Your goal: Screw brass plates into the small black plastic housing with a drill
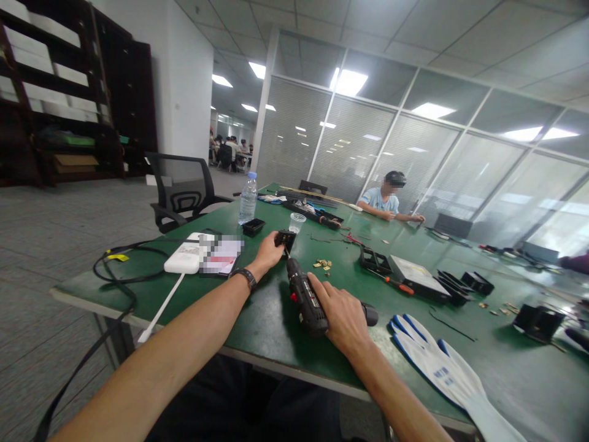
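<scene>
My right hand (pixel 341 312) is wrapped round the grip of a black cordless drill (pixel 305 301), its nose pointing forward and left. The bit reaches toward a small black box-like part (pixel 288 240); whether it touches cannot be made out. My left hand (pixel 269 250) holds that part by its near left side, fingers closed on it, the fingertips partly hidden. Small brass-coloured pieces (pixel 323 264) lie on the green table (pixel 257 319) just right of the drill's tip. Behind the held part stands a clear plastic cup (pixel 297 222).
A water bottle (pixel 248 199) and a black tray (pixel 253 227) stand beyond my left hand. A white adapter (pixel 188 253) with cables lies at left. A white-blue glove (pixel 437 362), an orange-handled screwdriver (pixel 404 288) and black boxes (pixel 538 322) lie right. Another person (pixel 384 199) sits across.
</scene>
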`<state>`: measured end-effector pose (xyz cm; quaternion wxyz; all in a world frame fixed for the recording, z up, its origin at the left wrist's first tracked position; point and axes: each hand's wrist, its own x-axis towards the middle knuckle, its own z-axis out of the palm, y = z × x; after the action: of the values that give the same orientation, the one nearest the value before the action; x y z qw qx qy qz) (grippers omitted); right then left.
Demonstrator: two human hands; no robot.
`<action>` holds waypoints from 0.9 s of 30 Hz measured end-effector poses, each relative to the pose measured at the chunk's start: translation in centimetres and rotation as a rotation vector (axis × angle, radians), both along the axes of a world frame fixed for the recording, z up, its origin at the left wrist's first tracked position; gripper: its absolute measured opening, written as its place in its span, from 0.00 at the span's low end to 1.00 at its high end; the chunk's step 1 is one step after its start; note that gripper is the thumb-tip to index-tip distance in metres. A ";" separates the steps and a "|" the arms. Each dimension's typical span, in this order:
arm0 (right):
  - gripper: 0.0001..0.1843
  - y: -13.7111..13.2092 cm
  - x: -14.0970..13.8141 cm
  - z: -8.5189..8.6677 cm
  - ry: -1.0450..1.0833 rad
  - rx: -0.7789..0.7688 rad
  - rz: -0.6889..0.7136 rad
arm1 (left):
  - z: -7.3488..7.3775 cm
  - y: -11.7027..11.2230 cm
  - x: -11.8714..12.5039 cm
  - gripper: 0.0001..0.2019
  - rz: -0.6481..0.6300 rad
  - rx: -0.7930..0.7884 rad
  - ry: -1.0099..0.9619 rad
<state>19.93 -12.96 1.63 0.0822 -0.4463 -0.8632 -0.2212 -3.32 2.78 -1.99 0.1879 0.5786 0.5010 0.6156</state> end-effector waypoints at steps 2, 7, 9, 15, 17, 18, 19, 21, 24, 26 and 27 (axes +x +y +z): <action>0.40 0.0 0.0 0.0 0.004 0.001 0.003 | 0.0 0.0 0.0 0.16 0.001 0.002 0.000; 0.38 0.0 0.0 0.0 0.014 0.006 0.011 | -0.1 0.2 0.0 0.17 -0.003 -0.002 0.003; 0.38 0.1 0.0 -0.1 0.016 0.001 0.012 | -0.1 0.2 0.0 0.17 -0.002 -0.004 0.004; 0.39 0.3 0.0 -0.3 0.019 -0.025 0.001 | -0.1 0.2 0.0 0.16 0.001 -0.002 0.008; 0.39 0.3 0.0 -0.2 0.025 -0.031 0.002 | -0.1 0.1 0.0 0.16 0.001 0.000 0.010; 0.38 0.2 0.0 -0.2 0.028 -0.033 0.003 | -0.1 0.1 0.0 0.16 0.002 0.001 0.010; 0.38 0.2 0.0 -0.2 0.030 -0.034 0.004 | -0.1 0.1 0.0 0.16 0.003 0.001 0.010; 0.37 0.1 -0.1 -0.1 0.030 -0.035 0.002 | -0.1 0.1 0.0 0.16 0.007 0.000 0.010; 0.38 0.0 -0.1 0.0 0.022 -0.042 -0.010 | 0.0 0.0 0.0 0.16 0.017 -0.008 0.012; 0.38 0.0 -0.1 0.0 0.021 -0.048 -0.014 | 0.1 -0.1 0.0 0.15 0.030 -0.015 0.014; 0.39 0.0 -0.1 0.0 0.022 -0.048 -0.010 | 0.1 -0.1 -0.1 0.15 0.040 -0.020 0.013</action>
<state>19.84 -12.94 1.63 0.0801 -0.4548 -0.8651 -0.1957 -3.39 2.70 -1.87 0.1779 0.5706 0.5197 0.6105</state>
